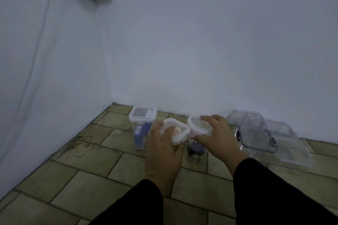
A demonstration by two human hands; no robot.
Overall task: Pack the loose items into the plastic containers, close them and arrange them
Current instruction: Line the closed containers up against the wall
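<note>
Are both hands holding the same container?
No, the left hand grips the square-lidded container, while the right hand grips the round-lidded container beside it.

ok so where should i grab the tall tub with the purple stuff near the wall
Probably grip the clear body of the tall tub just under its white lid, coming from its front-left. It stands upright and narrow, the wall sits behind it, and the square-lidded tub crowds its right.
</note>
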